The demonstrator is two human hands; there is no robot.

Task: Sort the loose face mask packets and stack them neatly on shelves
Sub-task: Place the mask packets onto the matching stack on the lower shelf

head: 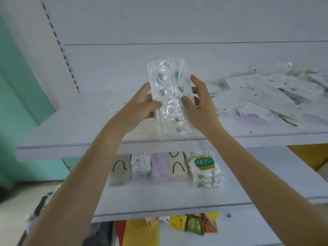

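Note:
A clear plastic face mask packet (170,96) with a blue-patterned white mask inside stands upright above the upper shelf (71,132). My left hand (140,109) grips its left edge, thumb across the front. My right hand (198,107) holds the right edge, thumb on the front and fingers behind. A loose pile of mask packets (276,96) lies on the right of the upper shelf. On the middle shelf (159,203), a tidy row of packets (150,167) stands beside an N95 pack stack (205,167).
The upper shelf's left half is bare. A perforated upright (60,45) runs up the back panel at left, beside a green wall (17,86). Colourful snack packets (195,224) lie on the lowest shelf. A yellow box (308,157) sits at the right.

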